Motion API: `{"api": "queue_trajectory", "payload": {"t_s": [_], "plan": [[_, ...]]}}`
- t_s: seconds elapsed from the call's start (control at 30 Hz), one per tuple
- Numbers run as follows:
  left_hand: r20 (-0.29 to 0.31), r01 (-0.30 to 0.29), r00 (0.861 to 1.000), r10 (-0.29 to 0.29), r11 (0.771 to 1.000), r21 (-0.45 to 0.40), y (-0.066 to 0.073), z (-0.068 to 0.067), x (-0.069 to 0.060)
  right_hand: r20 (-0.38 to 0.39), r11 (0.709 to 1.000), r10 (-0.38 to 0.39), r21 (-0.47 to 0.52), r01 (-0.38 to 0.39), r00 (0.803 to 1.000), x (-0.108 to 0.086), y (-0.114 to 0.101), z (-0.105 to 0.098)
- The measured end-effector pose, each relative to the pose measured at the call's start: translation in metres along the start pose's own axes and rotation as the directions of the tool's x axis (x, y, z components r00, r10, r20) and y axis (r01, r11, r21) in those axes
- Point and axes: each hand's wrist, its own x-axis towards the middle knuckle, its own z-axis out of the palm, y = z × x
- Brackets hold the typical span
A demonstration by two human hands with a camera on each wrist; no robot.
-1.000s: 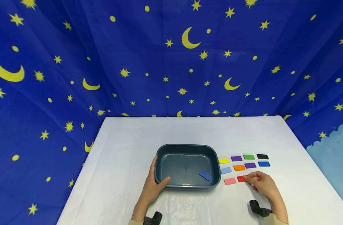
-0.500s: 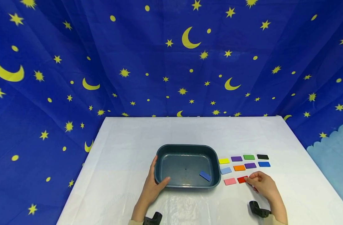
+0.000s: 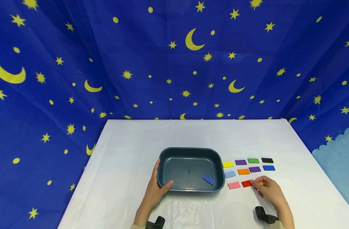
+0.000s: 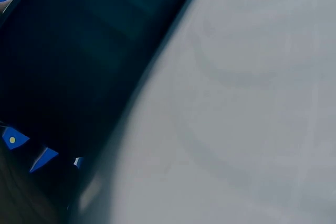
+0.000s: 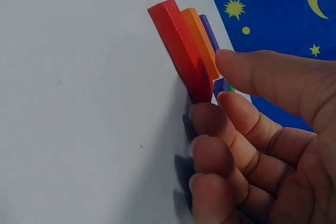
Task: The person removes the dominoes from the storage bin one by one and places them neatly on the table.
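Observation:
A dark teal plastic tub stands on the table, with one blue block inside. My left hand holds its near left corner, thumb over the rim and fingers along the outer wall. To the right, my right hand is at the right end of a flat red rectangular block. In the right wrist view, its fingers are loosely bent around the end of the red block, with a gap between thumb and fingertips. Left of that lies a pink block; an orange block lies behind.
More blocks lie in rows beyond: yellow, light blue, two purple, green, black and blue. The white table meets a blue star-and-moon curtain at the back and sides.
The right fingertips have drawn slightly to the right, showing more of the red block, which stays in the front row. The left hand and the tub have not moved.

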Motion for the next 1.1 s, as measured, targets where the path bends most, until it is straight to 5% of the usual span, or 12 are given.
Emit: {"api": "queue_trajectory", "payload": {"t_s": [0.3,0.47,0.6,0.7,0.87,1.0,1.1], "plan": [[0.005,0.005,1.000,-0.005,1.000,0.000,0.000,0.000,0.000,-0.014,0.998,-0.027,-0.048,0.026,1.000,-0.003,-0.007,-0.003],[0.004,-0.003,1.000,0.003,1.000,0.000,0.000,-0.001,0.000,0.010,0.988,-0.139,-0.069,0.140,0.990,0.001,-0.029,-0.009],[-0.004,-0.020,1.000,0.020,1.000,-0.001,-0.001,-0.001,0.000,0.117,0.962,-0.270,-0.017,0.274,0.956,0.011,-0.060,-0.013],[-0.006,-0.029,1.000,0.029,1.000,-0.004,-0.002,-0.001,0.000,0.219,0.908,-0.404,-0.022,0.418,0.888,0.021,-0.090,-0.013],[-0.002,-0.026,1.000,0.026,1.000,-0.012,-0.002,0.000,0.001,0.400,0.764,-0.571,-0.060,0.642,0.717,0.034,-0.144,-0.001],[-0.002,-0.024,1.000,0.024,1.000,-0.016,-0.001,0.000,0.001,0.551,0.670,-0.587,-0.081,0.738,0.593,0.042,-0.179,0.018],[-0.004,-0.025,1.000,0.025,1.000,-0.012,-0.001,0.000,0.001,0.648,0.617,-0.538,-0.135,0.776,0.540,0.047,-0.195,0.036]]}}
